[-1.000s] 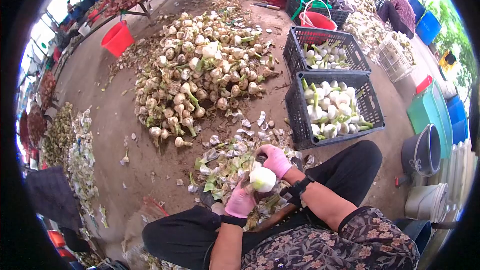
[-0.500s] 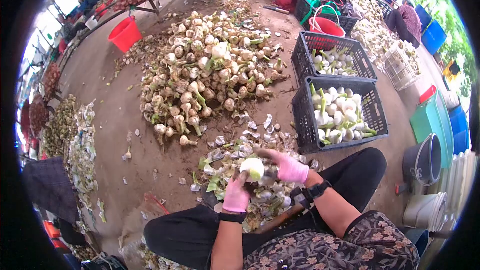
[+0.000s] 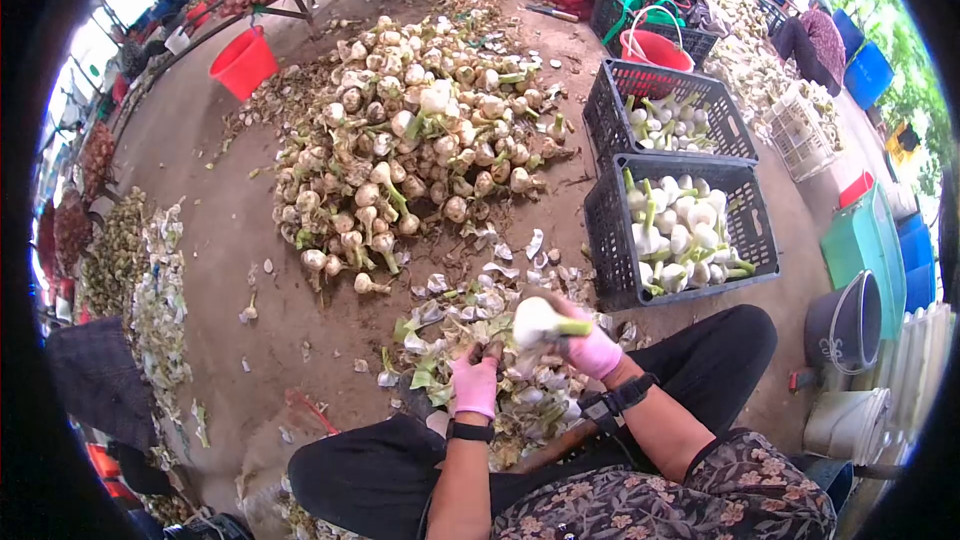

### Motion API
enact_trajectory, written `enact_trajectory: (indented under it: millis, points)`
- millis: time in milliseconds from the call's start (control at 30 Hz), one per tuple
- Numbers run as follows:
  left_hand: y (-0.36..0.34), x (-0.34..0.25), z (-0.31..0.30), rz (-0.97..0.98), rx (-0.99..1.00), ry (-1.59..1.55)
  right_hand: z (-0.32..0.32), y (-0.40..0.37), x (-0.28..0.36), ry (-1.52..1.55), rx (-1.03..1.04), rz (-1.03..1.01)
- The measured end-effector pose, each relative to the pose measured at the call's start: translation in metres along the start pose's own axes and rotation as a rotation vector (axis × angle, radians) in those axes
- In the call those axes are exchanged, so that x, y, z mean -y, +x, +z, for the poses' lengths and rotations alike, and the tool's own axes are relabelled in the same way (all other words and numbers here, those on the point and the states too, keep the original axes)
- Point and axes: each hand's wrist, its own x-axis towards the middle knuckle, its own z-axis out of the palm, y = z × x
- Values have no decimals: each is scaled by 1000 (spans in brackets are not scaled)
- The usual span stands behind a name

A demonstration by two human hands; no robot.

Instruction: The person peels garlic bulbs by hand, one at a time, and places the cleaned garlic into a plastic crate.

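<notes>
Underfoot — brown floor (image 3: 230,270), scattered skins (image 3: 460,310), black crates (image 3: 610,240), right hand (image 3: 594,350) gripping garlic (image 3: 535,322), left hand (image 3: 475,380) half-open

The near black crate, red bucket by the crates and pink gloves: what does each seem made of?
Near black crate: probably rigid moulded plastic, fairly matt, given its regular slotted walls. Red bucket: likely smooth plastic, given its even colour. Pink gloves: matt and close-fitting, perhaps thin rubber or knit; texture unclear.

Single head-worn wide view, close above, facing forward-down.
</notes>
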Motion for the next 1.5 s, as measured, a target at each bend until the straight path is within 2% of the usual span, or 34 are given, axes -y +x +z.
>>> enact_trajectory:
  millis: [33, 67, 133, 167, 200, 267, 300, 333, 400, 433, 467, 500, 533, 567, 667, 700, 733, 800, 867, 933, 967, 1000, 1033, 1067, 1133, 1167, 1200, 1267, 1300, 1400, 1433, 1467, 1500]
  points:
    - [-1, -5, -3, -159, 33, -24, -8, 1, -1, -19, -90, -94]
    - [3, 4, -3, -157, 36, -25, -25, 7, -10, 266, -169, -149]
    - [12, 33, -4, -9, -85, -44, -47, -1, 7, 637, -366, -250]
    - [2, 10, -3, -79, -32, -107, -59, -2, 21, 737, -318, -334]
    - [5, 13, -1, -77, -31, -108, -69, -3, 32, 659, -354, -466]
    - [13, 33, 1, -108, -68, -76, -68, 2, 48, 754, -384, -552]
    - [22, 55, 1, -135, -36, -86, -76, 6, 42, 682, -446, -581]
    - [26, 64, 2, -155, -10, -104, -81, 12, 37, 712, -343, -463]
    - [20, 40, 7, -181, 32, -92, -63, 30, 28, -58, -440, -301]
    - [29, 58, 8, -99, 34, 5, -58, 45, 25, -106, -437, -78]
    - [10, 0, 13, -139, -9, 121, -55, 60, 23, -152, -431, 147]
    - [16, 12, 14, -83, -12, 142, -54, 77, 16, -154, -432, 146]
    - [23, 25, 13, -27, -17, 163, -57, 97, 5, -534, -415, 231]
    - [21, 11, 13, -62, -15, 140, -63, 118, -8, -914, -385, 315]
    - [33, 29, 17, -14, -132, 274, -94, 192, -52, -1225, -483, 75]
    - [41, 58, 17, 93, -153, 324, -96, 215, -57, -1245, -503, -17]
    - [44, 47, 19, 82, -160, 326, -96, 237, -58, -1263, -522, -106]
    - [39, 6, 20, -90, -53, 119, -106, 281, -71, -1353, -559, -180]
    - [41, -1, 21, -84, -52, 125, -108, 301, -75, -1356, -518, -125]
    - [42, -13, 22, -108, -86, 87, -110, 306, -80, -1429, -369, 159]
    - [44, -17, 21, -115, -90, 86, -110, 300, -85, -1372, -370, 139]
    - [46, -21, 20, -201, -101, -18, -108, 287, -89, -1319, -371, 117]
    - [46, -25, 20, -285, -111, -125, -105, 270, -95, -1225, -343, 227]
    - [50, -26, 18, -286, -113, -130, -103, 252, -98, -1131, -314, 333]
    - [50, -12, 10, 85, -238, -95, -60, 193, -68, -714, -290, 431]
    - [51, 0, 6, 115, -233, -55, -66, 178, -82, -594, -232, 357]
    - [52, 11, 3, 148, -226, -16, -58, 166, -77, -590, -227, 360]
    - [47, 2, 0, 219, -181, 51, -32, 140, -51, -603, -76, 246]
    - [43, -1, 2, 238, -185, 31, -22, 129, -47, -453, -82, 257]
    - [30, -7, 5, 312, -192, -22, 10, 103, -13, -449, -118, 273]
    - [24, -11, 6, 349, -194, -53, 15, 95, -11, -278, -163, 339]
    - [19, -15, 6, 366, -189, -59, 21, 88, -11, -286, -163, 322]
    - [12, -20, 5, 448, -231, 66, 27, 82, -13, -124, -178, 255]
